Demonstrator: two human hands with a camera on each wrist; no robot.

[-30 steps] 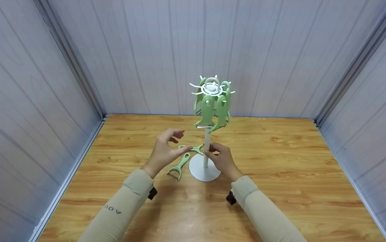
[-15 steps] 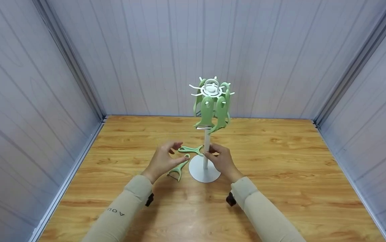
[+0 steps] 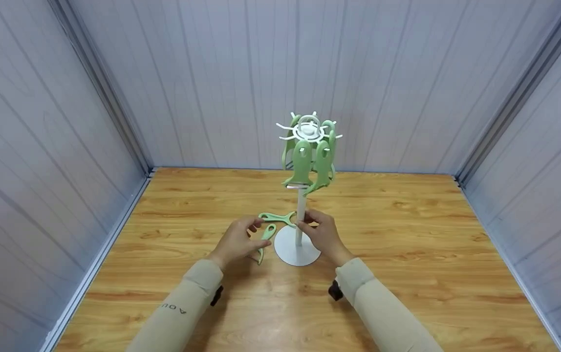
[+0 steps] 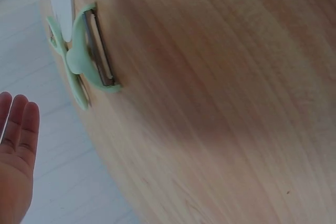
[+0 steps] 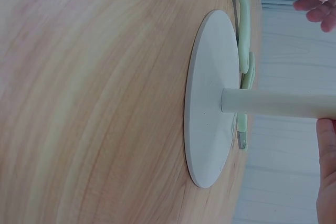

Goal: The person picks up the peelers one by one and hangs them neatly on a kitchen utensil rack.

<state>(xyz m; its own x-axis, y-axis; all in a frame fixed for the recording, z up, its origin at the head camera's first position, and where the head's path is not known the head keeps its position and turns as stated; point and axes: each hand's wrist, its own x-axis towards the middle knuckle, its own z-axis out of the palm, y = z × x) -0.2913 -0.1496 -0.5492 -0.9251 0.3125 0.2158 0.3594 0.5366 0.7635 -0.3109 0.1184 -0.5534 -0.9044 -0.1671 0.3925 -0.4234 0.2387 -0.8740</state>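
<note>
My right hand (image 3: 324, 234) pinches the post (image 3: 301, 205) of a white stand low down, above its round base (image 3: 291, 252). Over a green peeler (image 3: 267, 234) on the table hovers my left hand (image 3: 237, 240), thumb and fingers apart with nothing between them. In the left wrist view this peeler's blade (image 4: 100, 51) faces the camera, and the hand (image 4: 18, 150) is off to the side. A second green peeler (image 3: 276, 218) lies behind, its head end beside the base. Several green peelers (image 3: 302, 164) hang from the hooks at the stand's top (image 3: 309, 131).
The wooden table (image 3: 407, 254) is bounded by pale panel walls (image 3: 212, 83) at the back and both sides. The hanging peelers stick out around the post above both hands. A dark wrist camera (image 3: 335, 290) sits under the right sleeve.
My left hand has come down and slightly toward the body, from over the rear peeler to over the nearer one. The right hand keeps its hold on the post.
</note>
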